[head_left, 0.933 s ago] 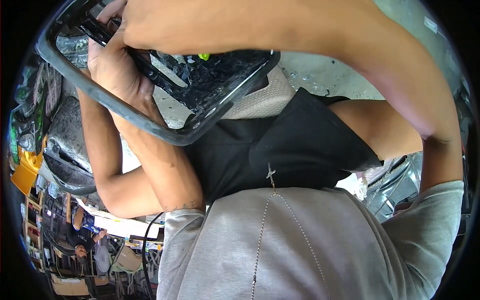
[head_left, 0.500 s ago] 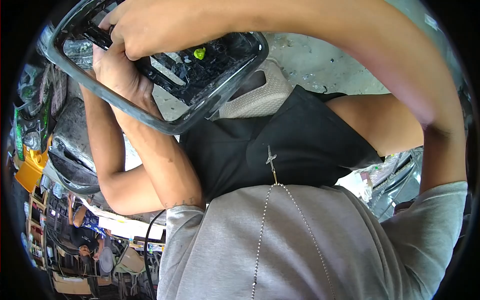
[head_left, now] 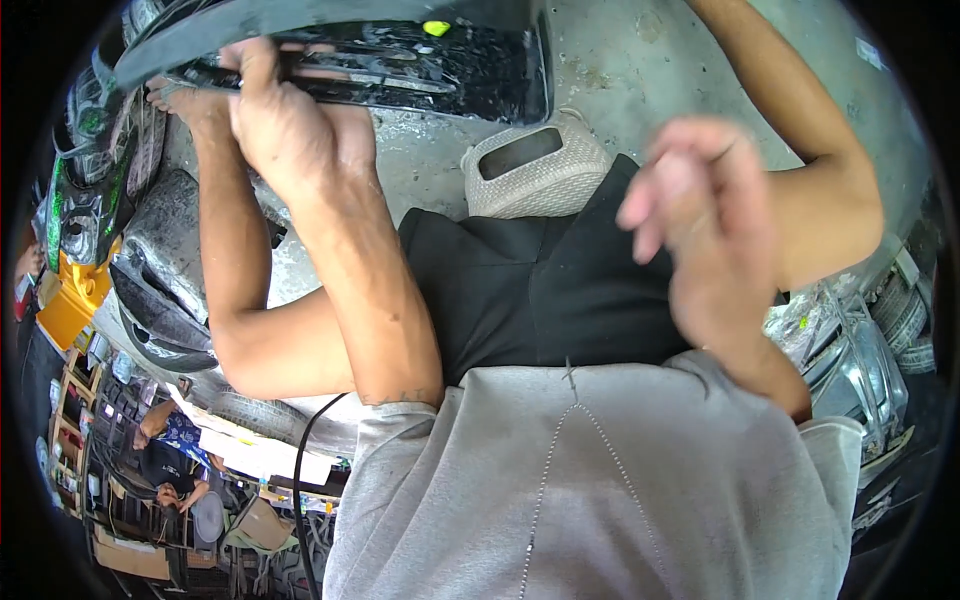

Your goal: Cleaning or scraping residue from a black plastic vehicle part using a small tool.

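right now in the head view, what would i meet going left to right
orange-yellow plastic piece → left hand → small bright yellow bit → beige woven-look plastic item → right hand, blurred → tyres

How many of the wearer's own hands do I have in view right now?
2: the left hand grips the black plastic part, some fingers partly hidden behind it; the right hand is raised, motion-blurred, in front of the black shorts.
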{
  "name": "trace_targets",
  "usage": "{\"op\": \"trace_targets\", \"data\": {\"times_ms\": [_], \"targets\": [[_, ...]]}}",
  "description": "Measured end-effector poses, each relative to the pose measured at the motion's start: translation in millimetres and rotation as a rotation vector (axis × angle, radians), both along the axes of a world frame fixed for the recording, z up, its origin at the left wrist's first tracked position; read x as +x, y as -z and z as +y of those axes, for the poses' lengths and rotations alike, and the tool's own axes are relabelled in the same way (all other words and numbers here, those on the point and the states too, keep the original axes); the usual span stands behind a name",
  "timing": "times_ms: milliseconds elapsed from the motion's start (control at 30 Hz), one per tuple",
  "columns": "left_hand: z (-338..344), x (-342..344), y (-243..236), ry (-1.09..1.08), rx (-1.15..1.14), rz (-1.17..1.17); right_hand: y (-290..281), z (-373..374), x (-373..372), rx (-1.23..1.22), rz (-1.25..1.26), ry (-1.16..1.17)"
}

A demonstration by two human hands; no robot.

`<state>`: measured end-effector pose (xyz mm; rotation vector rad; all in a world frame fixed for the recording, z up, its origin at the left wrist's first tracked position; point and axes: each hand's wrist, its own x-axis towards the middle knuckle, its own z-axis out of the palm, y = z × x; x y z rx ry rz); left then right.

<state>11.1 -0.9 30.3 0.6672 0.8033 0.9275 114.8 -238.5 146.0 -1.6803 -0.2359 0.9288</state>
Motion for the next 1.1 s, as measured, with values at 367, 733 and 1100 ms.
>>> {"op": "trace_targets", "data": {"times_ms": [367, 733, 1100], "targets": [[-10, 4, 5, -0.276, 0.280, 0.218, 56, 58, -32, -0.076, -0.323, -0.357], [-18, 8, -3, -0.356, 0.486, 0.456, 93, 82, -53, -0.152, 0.138, -0.229], [-12, 3, 0, -0.312, 0.438, 0.529, 92, 97, -59, -0.181, 0.090, -0.195]]}}
